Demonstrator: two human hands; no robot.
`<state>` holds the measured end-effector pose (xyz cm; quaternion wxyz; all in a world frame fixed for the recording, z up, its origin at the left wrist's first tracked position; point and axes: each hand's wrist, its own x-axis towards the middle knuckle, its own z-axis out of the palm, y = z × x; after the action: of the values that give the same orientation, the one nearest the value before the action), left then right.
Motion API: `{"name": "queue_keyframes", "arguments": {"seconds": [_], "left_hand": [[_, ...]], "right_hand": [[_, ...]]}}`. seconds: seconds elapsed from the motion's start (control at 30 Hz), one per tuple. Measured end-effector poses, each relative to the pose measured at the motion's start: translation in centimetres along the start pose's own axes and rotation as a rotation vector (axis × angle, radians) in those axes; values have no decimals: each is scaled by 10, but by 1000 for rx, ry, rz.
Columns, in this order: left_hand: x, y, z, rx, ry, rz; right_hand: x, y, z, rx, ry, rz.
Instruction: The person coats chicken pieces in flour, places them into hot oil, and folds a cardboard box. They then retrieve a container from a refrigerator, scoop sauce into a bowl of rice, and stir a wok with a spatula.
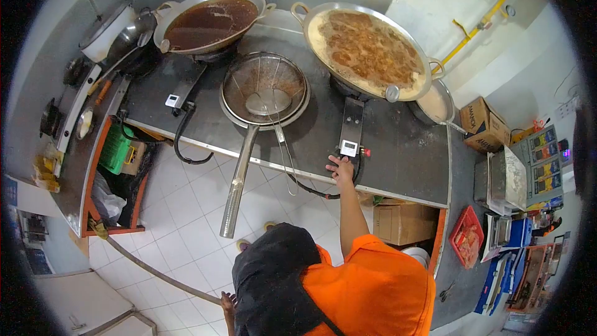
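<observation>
Head view: white box (349,148) just beyond unclenched right hand (341,170); left hand (229,302), grip unclear.

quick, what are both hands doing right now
Left hand: by the hose, partly hidden; whether it grips cannot be told.
Right hand: open, fingers spread, at the burner control; contact unclear.

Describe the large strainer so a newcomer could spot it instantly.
Find the dark counter with the two big woks. Between them, nearer the front edge, a round mesh strainer rests on a metal basin. Its thick handle overhangs the floor, unlike the thin-handled skimmer lying inside.
</observation>
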<state>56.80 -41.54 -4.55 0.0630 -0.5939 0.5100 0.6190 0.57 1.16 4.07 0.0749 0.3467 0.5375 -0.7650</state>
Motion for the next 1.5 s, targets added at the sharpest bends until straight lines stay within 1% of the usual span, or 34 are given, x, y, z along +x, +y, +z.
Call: {"name": "queue_keyframes", "arguments": {"seconds": [0.03,0.07,0.13,0.17,0.2,0.27,0.33,0.37,0.4,0.47,0.5,0.53,0.57,0.6,0.63,0.67,0.7,0.73,0.8,0.83,0.9,0.93,0.97,1.03,1.07,1.1,1.17,1.2,1.27,1.3,1.37,1.4,1.47,1.5], "left_hand": [[-1,3,4,-106,75,-5],[1,12,7,-110,78,-1],[6,39,8,-37,54,-62],[30,44,2,4,-42,-96],[36,60,10,22,-35,9],[-7,156,54,52,-106,163],[-53,244,103,-24,-250,334],[-82,288,128,-83,-368,356],[-107,325,151,-140,-487,378],[-133,373,188,-270,-681,305],[-158,400,208,-295,-762,217],[-176,420,223,-318,-843,129],[-171,427,232,-323,-838,135],[-159,430,241,-216,-925,108],[-153,432,247,-105,-1012,80],[-166,434,251,-197,-1058,10],[-168,431,255,-198,-1058,17],[-169,427,256,-261,-1065,-23],[-173,420,257,-362,-1131,-92],[-174,418,259,-339,-1154,-98],[-177,410,264,-209,-1014,26],[-172,405,265,-178,-1000,23],[-169,402,265,-157,-1025,22],[-163,393,259,-274,-1040,-86],[-151,386,254,-237,-1060,-10],[-152,386,247,-224,-1070,-15],[-156,393,232,-258,-1120,-18],[-155,394,225,-251,-1130,-16],[-147,390,205,-395,-1097,-70],[-139,387,195,-391,-1107,-72],[-114,378,169,-384,-964,-36],[-95,368,156,-384,-970,-36],[-34,332,126,-176,-683,176],[14,303,105,2,-583,253]], "right_hand": [[-1,0,0,12,-7,0],[-2,0,1,24,-16,0],[-1,2,1,10,-22,7],[-1,3,-1,-7,-22,14],[-2,6,-2,-6,-21,-1],[-7,9,-4,17,-25,12],[-12,13,4,51,4,51],[-18,15,11,48,-10,53],[-33,13,21,-13,-116,123],[-75,-4,51,-69,-334,292],[-101,-18,72,-62,-447,394],[-125,-30,91,-66,-456,394],[-148,-42,107,-30,-558,415],[-160,-46,116,7,-658,436],[-155,-41,117,5,-664,436],[-148,-37,120,-35,-665,367],[-141,-35,121,-74,-665,296],[-135,-35,119,-70,-667,290],[-136,-50,116,-265,-593,115],[-132,-54,116,-250,-570,99],[-120,-60,116,-31,-666,327],[-116,-63,117,80,-718,430],[-116,-64,123,95,-701,407],[-119,-63,135,206,-638,513],[-115,-59,138,214,-644,530],[-111,-53,138,225,-634,522],[-108,-46,143,123,-694,401],[-110,-44,147,128,-690,391],[-117,-38,155,-30,-522,281],[-119,-34,158,-28,-516,273],[-123,-28,162,-134,-488,121],[-124,-28,163,-134,-484,116],[-129,-27,169,-67,-510,171],[-129,-24,172,-72,-514,171]]}}
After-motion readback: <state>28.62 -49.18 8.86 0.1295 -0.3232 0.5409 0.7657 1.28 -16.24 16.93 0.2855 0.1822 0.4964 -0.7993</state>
